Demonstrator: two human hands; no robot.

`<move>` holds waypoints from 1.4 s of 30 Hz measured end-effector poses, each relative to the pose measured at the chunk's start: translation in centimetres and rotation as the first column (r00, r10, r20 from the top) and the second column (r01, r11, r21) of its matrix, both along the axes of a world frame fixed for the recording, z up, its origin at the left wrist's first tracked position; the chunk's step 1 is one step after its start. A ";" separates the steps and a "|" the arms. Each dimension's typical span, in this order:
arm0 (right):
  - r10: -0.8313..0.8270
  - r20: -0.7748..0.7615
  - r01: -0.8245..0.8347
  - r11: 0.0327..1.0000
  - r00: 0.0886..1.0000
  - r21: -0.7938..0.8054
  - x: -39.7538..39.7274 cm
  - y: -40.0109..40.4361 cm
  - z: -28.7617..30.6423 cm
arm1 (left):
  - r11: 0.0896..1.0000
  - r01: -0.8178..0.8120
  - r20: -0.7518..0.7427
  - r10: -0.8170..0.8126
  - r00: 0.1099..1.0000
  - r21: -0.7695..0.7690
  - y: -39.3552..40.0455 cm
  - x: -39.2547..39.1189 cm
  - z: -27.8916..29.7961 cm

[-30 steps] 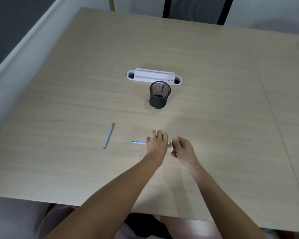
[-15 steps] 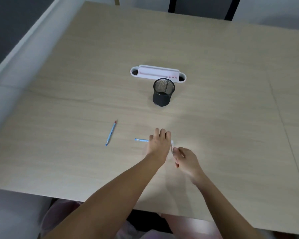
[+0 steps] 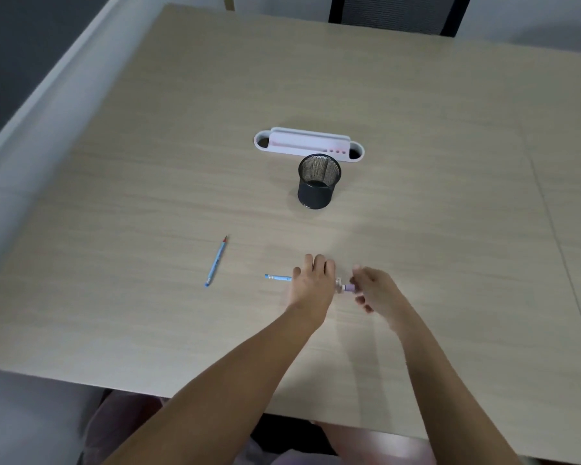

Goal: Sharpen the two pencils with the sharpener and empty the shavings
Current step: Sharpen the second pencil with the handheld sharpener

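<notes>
Mid-desk is blocked by a black mesh cylindrical cup (image 3: 318, 186), with a white oblong plastic organiser tray (image 3: 308, 145) just behind it. A loose blue pencil (image 3: 216, 262) lies toward the left edge. Bare pale wood-grain desk (image 3: 450, 213) is left along the right and far edges.

Matt wood-grain table (image 3: 416, 162), black wire-mesh cup (image 3: 318, 193), white plastic holder (image 3: 302, 147).

No readable text. White holder (image 3: 308, 144) near table's (image 3: 450, 229) far middle bears small pink marks, too blurred to read. Pencil (image 3: 216, 261) toward left edge shows faint print on barrel, illegible.
</notes>
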State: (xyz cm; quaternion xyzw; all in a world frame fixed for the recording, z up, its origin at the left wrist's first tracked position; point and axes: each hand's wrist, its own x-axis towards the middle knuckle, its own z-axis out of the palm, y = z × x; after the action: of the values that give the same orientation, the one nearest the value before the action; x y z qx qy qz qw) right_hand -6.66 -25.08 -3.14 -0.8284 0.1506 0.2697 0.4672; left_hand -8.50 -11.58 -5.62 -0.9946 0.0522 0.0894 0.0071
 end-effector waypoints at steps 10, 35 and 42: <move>0.130 0.217 -0.135 0.991 0.967 0.005 -2.5 -0.1 0.7 | 1.000 0.000 -0.015 0.001 1.000 0.027 -0.3 0.0 0.3; -0.070 0.120 0.084 0.990 0.990 -0.116 2.3 3.0 -4.4 | 0.998 0.053 -0.021 -0.052 0.998 0.042 -0.3 -0.1 0.2; 0.031 0.039 -0.028 0.995 0.999 -0.091 -5.1 1.9 -3.7 | 0.998 0.033 0.014 -0.033 0.999 0.056 -0.3 0.0 -0.1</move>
State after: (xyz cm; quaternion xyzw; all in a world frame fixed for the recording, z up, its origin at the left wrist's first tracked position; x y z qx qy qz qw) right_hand -11.71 -23.15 -6.82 -0.8561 0.1411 0.2529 0.4281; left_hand -8.54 -11.90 -5.72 -0.9937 0.0660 0.0834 0.0366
